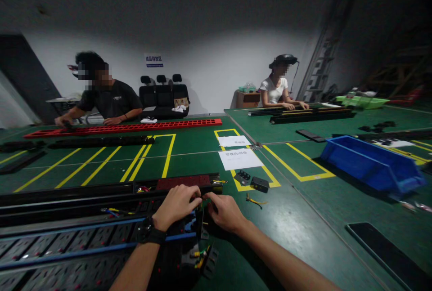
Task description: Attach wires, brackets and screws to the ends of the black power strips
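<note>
Both hands meet at the near end of the long black rail (67,201), which runs off to the left across the green table (297,223).

- Left hand (177,205): knuckles up, fingers curled down and clamped over the rail end. Watch (150,233) on that wrist.
- Right hand (225,212): thumb and forefinger pinched on a small piece (204,199) right at the left fingertips. The fingers cover most of it, so I can't tell what it is.
- Red insert (187,181) sits in the rail just beyond the left knuckles.
- Loose yellow/green wires (199,255) hang out of the open end, below and between the wrists.
- Two black end caps (259,184) lie just beyond the right hand, with yellow-handled cutters (254,201) beside it.
- Paper sheets (240,158) are further out, and a blue bin (371,165) is well off to the right.

My read on doing it well:
- Let the left hand do the bracing. The rail is long and will pivot if only the tip is held.
- Fingertip force only on the right. It looks like a fiddly fit, so align it before pressing.
- Watch those wires, since the open end looks like an easy place to pinch one.
- The fingers block the view of the joint, so tilt the head or roll the right wrist to see it.
- The caps and cutters are within the right hand's reach, so there's no need to let go with the left.
</note>
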`<action>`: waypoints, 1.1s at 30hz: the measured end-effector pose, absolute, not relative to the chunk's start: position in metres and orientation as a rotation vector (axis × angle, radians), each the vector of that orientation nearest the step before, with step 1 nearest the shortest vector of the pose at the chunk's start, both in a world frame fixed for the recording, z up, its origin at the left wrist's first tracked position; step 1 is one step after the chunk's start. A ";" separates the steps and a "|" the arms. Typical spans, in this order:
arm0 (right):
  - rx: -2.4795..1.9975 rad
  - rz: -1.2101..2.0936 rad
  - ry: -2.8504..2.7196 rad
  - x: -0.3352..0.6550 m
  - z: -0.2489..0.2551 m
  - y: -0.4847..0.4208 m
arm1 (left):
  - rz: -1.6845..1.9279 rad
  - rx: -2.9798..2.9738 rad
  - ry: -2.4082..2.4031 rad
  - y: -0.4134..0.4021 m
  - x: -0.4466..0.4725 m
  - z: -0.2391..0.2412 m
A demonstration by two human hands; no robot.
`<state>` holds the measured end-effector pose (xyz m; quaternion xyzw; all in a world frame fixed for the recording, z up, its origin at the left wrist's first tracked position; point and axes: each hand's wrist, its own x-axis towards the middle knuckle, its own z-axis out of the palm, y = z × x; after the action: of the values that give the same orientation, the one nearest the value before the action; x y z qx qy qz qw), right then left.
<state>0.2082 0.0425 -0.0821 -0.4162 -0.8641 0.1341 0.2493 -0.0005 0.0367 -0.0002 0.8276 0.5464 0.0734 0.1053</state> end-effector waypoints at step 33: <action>-1.392 0.255 -2.546 0.208 -0.075 0.043 | 0.106 2.497 1.702 0.036 0.009 -0.001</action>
<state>0.2076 0.0427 -0.0753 -0.4748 -0.8684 0.0870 0.1140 0.0092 0.0359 -0.0007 0.8244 0.5618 0.0351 0.0592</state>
